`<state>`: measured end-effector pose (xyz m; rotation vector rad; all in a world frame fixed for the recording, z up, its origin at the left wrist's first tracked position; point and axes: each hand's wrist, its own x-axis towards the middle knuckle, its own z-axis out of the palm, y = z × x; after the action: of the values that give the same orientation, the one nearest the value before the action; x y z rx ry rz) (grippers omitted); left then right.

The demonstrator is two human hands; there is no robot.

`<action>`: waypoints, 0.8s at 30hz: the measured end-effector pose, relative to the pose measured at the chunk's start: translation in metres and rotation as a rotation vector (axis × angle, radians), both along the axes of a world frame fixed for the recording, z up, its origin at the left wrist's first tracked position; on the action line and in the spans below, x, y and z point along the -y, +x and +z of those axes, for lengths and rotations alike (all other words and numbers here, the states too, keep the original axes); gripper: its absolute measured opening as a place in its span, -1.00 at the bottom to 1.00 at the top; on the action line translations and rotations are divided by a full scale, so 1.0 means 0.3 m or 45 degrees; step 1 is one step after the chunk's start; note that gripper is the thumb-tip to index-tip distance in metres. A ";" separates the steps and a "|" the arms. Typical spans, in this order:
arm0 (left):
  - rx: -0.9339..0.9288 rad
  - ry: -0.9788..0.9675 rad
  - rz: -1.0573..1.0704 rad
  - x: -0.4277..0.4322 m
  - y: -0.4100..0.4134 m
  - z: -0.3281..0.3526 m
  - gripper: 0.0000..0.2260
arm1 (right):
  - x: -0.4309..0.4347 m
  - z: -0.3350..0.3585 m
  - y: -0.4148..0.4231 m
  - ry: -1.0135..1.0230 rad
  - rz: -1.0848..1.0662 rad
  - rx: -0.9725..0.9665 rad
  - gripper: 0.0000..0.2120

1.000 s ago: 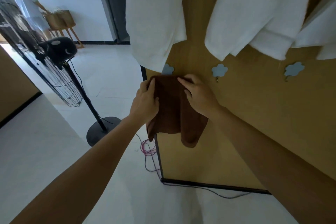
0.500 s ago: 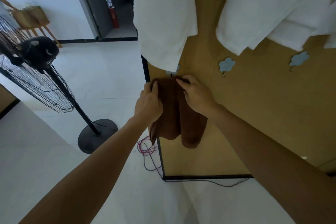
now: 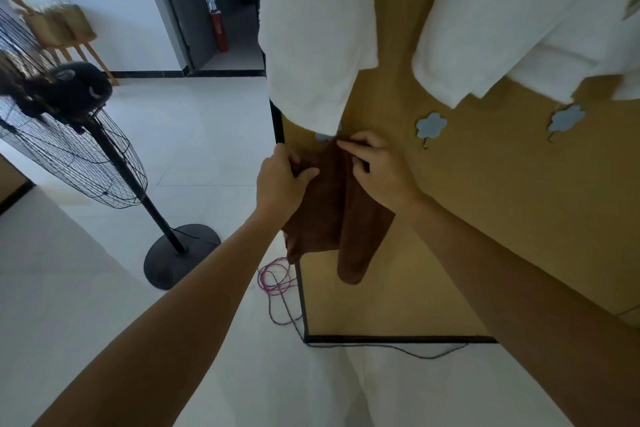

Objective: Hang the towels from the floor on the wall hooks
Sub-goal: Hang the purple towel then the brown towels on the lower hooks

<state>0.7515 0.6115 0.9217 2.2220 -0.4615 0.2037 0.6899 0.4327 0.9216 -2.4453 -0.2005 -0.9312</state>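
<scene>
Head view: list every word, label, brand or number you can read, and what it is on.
No text can be read.
Too blurred: the oval badge on the fan motor.
Too small: any label on the fire extinguisher.

Our left arm [image 3: 194, 291] and right arm [image 3: 502, 270] stretch forward. Our left hand [image 3: 282, 180] grips the brown terry towel [image 3: 325, 218]; our right hand [image 3: 381, 172] seems to pinch its top.
</scene>
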 end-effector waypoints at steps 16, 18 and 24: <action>0.239 0.013 0.051 0.028 0.020 0.038 -0.88 | 0.007 -0.046 0.035 -0.232 -0.008 -0.095 -0.57; 0.405 0.158 0.008 0.023 0.019 0.028 -0.89 | 0.011 -0.062 0.043 -0.246 -0.041 -0.136 -0.57; 0.432 0.338 -0.070 0.024 0.026 0.024 -0.65 | 0.001 -0.061 0.054 -0.237 -0.068 -0.157 -0.59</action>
<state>0.7594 0.6043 0.9287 2.4381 -0.7709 0.5215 0.7061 0.4324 0.9034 -2.6816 -0.1872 -0.8128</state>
